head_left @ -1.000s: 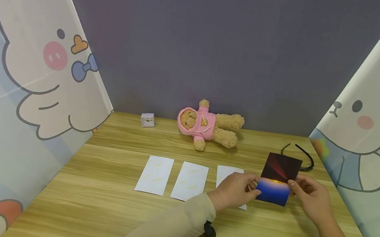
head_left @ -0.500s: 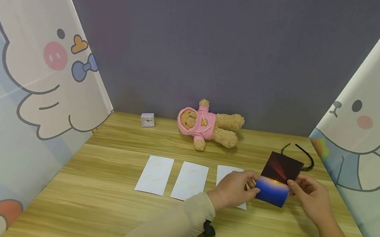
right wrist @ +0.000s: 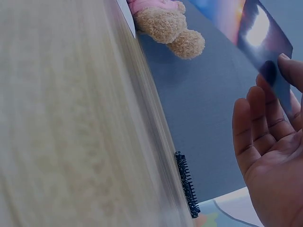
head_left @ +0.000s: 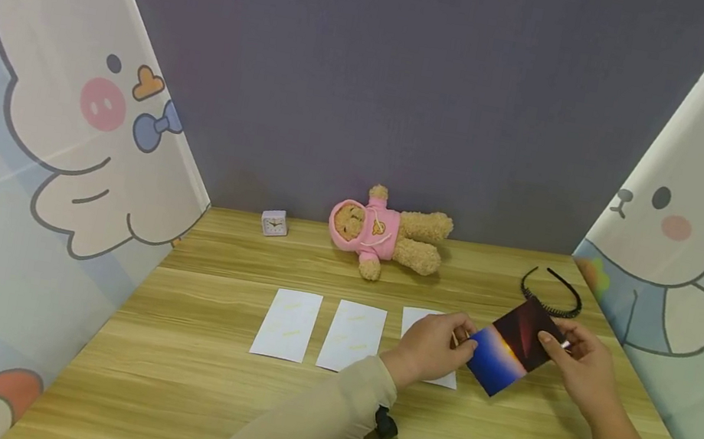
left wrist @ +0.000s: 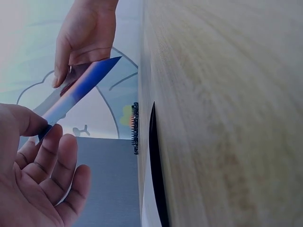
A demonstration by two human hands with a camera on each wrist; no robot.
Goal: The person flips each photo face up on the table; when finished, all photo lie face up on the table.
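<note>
A glossy picture card (head_left: pixel 499 359), dark red on one half and blue on the other, is held tilted above the table between both hands. My left hand (head_left: pixel 431 348) pinches its left corner between thumb and fingertips. At the opposite, dark red corner, my right hand (head_left: pixel 581 370) grips with the thumb on top and fingers behind. In the right wrist view, light glares off the card (right wrist: pixel 258 33). Under the left hand lies a white card (head_left: pixel 417 319), partly hidden. Two more white cards, a middle one (head_left: pixel 352 337) and a left one (head_left: pixel 286 323), lie in a row with it.
A black toothed headband (head_left: pixel 557 310) lies behind the held card. Toward the back wall are a teddy bear (head_left: pixel 381 232) in a pink hoodie, lying on its back, and a small white clock (head_left: pixel 274 223). Printed panels flank the wooden table (head_left: pixel 169 391) on both sides.
The picture card has turned clockwise from nearly upright to a diagonal, its blue end swinging down and left. Its top has uncovered more of the headband. Both hands have hardly moved.
</note>
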